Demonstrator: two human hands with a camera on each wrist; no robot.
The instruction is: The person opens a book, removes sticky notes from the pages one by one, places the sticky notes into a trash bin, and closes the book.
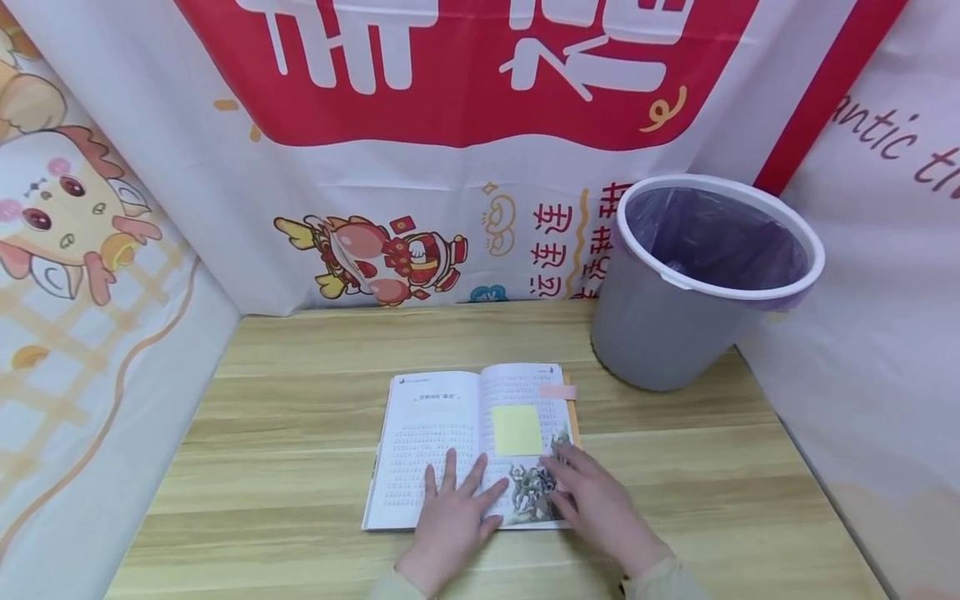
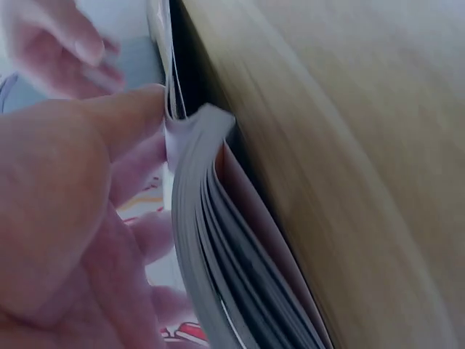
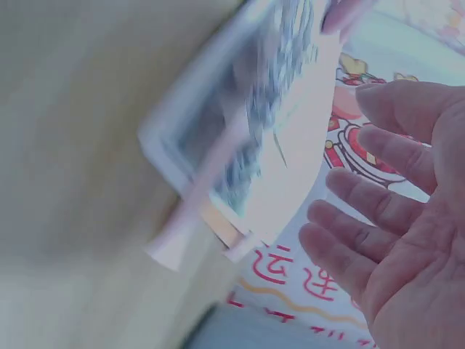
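Observation:
An open book (image 1: 431, 475) lies on the wooden table, printed text on both pages and a picture low on the right page. A yellow sticky note (image 1: 517, 430) lies on the right page, and a pink strip (image 1: 557, 391) sticks out past its upper right edge. My left hand (image 1: 453, 521) rests with spread fingers on the lower middle of the book. Over the lower right of the page is my right hand (image 1: 596, 500); in the right wrist view its fingers (image 3: 378, 196) are loosely extended, holding nothing. Another pink strip (image 3: 207, 171) juts from the book there, blurred.
A grey trash bin (image 1: 652, 325) with a purple liner stands at the table's back right. Printed cloth (image 1: 465, 167) hangs behind the table and along both sides. An orange edge (image 1: 573, 417) shows at the book's right side.

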